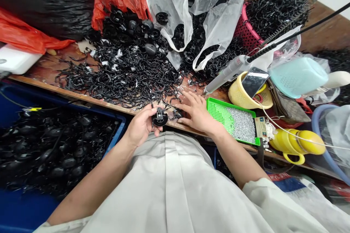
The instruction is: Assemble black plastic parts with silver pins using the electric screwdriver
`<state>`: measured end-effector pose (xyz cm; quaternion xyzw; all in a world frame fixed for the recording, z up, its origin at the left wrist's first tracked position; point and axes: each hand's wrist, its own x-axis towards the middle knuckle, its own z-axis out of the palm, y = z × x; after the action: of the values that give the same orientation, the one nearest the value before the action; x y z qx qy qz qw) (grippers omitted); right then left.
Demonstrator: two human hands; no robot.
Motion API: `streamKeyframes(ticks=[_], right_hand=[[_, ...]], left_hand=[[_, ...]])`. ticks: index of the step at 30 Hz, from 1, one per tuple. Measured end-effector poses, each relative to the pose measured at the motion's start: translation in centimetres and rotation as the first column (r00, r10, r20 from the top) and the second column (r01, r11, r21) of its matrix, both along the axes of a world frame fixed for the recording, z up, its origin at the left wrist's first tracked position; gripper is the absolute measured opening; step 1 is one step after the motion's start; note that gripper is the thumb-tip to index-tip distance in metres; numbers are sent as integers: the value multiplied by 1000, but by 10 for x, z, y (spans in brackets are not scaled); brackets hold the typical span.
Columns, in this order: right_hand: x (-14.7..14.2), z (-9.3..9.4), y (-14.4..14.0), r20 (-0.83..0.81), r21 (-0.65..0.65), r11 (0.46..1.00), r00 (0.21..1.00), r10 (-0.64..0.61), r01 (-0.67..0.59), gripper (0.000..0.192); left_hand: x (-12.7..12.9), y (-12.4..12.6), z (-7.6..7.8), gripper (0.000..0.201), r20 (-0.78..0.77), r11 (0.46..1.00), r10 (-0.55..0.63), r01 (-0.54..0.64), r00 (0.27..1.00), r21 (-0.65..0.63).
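At the table's (68, 89) near edge, the left hand (140, 125) closes its grip around a round black plastic part (160, 118), fingers curled about its rim. The right hand (195, 113) lies flat and spread, fingertips on a small black piece (177, 113) among loose black clips (123, 76). A green tray (216, 111) of tiny screws sits just beside its wrist, toward the right end.
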<state>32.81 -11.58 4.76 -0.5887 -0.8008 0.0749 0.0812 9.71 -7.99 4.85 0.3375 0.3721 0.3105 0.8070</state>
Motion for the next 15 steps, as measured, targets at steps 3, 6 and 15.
streamKeyframes(ticks=[3, 6, 15], right_hand=[[3, -6, 9, 13, -23, 998, 998, 54, -53, 55], [9, -3, 15, -44, 14, 999, 998, 47, -46, 58], [-25, 35, 0, -247, 145, 985, 960, 130, -96, 64]], left_hand=[[0, 0, 1, 41, -6, 999, -24, 24, 1000, -22], [0, 0, 2, 53, -11, 998, -57, 57, 998, -35], [15, -4, 7, 59, 46, 998, -63, 64, 997, -22]])
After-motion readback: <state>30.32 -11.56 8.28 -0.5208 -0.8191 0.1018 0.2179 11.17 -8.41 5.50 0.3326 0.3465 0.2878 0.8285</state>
